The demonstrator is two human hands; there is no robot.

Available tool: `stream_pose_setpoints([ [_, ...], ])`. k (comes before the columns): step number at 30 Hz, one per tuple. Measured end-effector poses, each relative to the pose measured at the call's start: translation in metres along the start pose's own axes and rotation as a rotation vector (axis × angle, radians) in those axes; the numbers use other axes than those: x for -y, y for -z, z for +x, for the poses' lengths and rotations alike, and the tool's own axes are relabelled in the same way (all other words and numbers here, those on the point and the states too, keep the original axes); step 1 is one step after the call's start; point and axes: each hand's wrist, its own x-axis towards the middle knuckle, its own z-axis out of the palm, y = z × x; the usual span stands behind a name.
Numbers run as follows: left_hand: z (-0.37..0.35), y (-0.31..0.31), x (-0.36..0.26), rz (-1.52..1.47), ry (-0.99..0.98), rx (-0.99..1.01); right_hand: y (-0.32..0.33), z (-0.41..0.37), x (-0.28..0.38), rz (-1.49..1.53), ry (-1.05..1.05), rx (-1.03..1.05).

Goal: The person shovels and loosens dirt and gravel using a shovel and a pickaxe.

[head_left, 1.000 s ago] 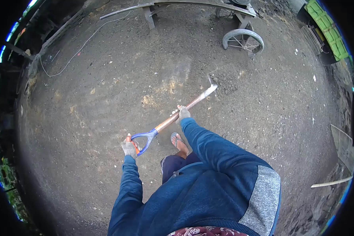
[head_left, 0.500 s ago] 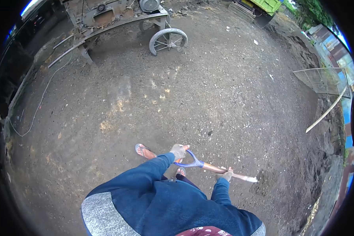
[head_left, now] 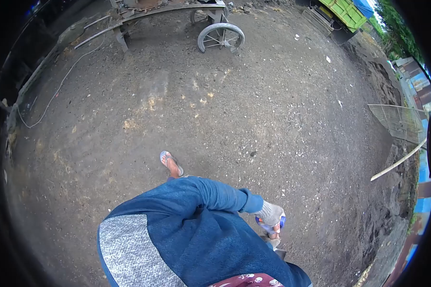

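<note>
My left hand (head_left: 271, 214), in a grey glove, reaches across my body and closes on the blue handle (head_left: 282, 221) of a long-handled tool. Just below it my right hand (head_left: 271, 240) is partly hidden by the left hand and sleeve; its fingers seem wrapped round the tool's shaft. Most of the tool is out of sight behind my hands and body. A small dark grey piece shows beyond my right hand, too hidden to name. One foot in a flip-flop (head_left: 171, 164) stands on the ground to the left.
Gravelly dirt ground (head_left: 225, 129) spreads ahead. A frame with spoked wheels (head_left: 221, 39) stands at the top, with a green truck bed (head_left: 347, 14) at upper right. Wire mesh (head_left: 396, 122) and a pale pole (head_left: 398, 160) lie at right. A thin cable (head_left: 57, 88) curves at left.
My left hand has swung right and down with the handle, close to my right hand. The tool's shaft has gone from view. The view has shifted, and the wheeled frame sits higher.
</note>
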Motion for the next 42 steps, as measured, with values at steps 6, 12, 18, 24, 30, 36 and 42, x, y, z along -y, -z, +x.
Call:
stream_pose_setpoints([
  [6, -0.148, 0.079, 0.019, -0.237, 0.181, -0.460, -0.176, -0.010, -0.185, -0.591, -0.373, 0.435],
  [12, -0.281, 0.061, 0.042, -0.037, 0.101, -1.011, -0.356, -0.175, -0.303, -0.936, -0.551, 0.764],
  [18, -0.373, 0.060, 0.061, 0.111, 0.102, -1.510, -0.445, -0.301, -0.407, -1.142, -0.551, 1.014],
  [24, -0.444, 0.085, 0.089, -0.195, 0.154, -1.846, -0.476, -0.368, -0.438, -1.811, 0.055, 1.323],
  [30, -0.502, 0.118, 0.188, -0.538, 0.020, -2.227, -0.471, -0.238, -0.430, -2.361, 1.070, 1.250],
  [36, -0.620, 0.117, 0.186, -1.038, -0.369, -2.305, -0.419, -0.024, -0.379, -2.637, 1.013, 0.885],
  [42, -0.655, 0.119, 0.184, -1.105, -0.462, -2.252, -0.431, -0.137, -0.353, -2.889, 1.259, 1.138],
])
